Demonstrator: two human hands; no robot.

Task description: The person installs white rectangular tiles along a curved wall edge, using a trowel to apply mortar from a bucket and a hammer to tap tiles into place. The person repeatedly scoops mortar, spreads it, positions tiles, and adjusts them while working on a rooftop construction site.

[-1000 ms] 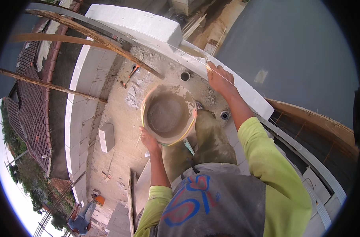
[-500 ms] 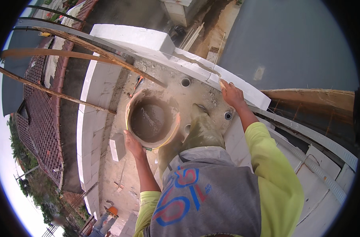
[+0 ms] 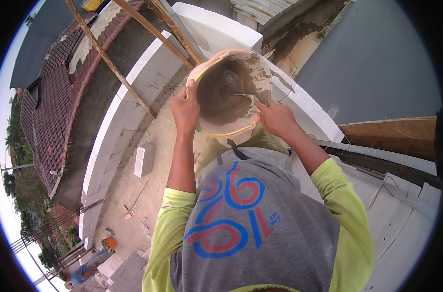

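A round bucket [image 3: 263,80] with a yellow band at its rim is tilted up in front of my body. Wet grey mortar [image 3: 214,100] lies inside, and dried smears coat its inner wall. My left hand [image 3: 186,108] grips the left side of the rim, thumb up along it. At the bucket's right side, my right hand [image 3: 278,118] is closed on what looks like a trowel [image 3: 244,96]. Its thin pale blade, seen nearly edge-on, reaches into the bucket; its handle is mostly hidden by my fingers.
A low white block wall [image 3: 311,109] runs past the bucket on the right, with mortar on its top. Another block wall [image 3: 112,114] curves along the left. Wooden poles [image 3: 112,61] slant across, and a loose white block [image 3: 144,159] sits on the floor. Another person [image 3: 82,272] is at lower left.
The bucket has come up and right, and now tips toward me in my left hand. My right hand has moved from the wall top to the bucket, bringing the tool inside it.
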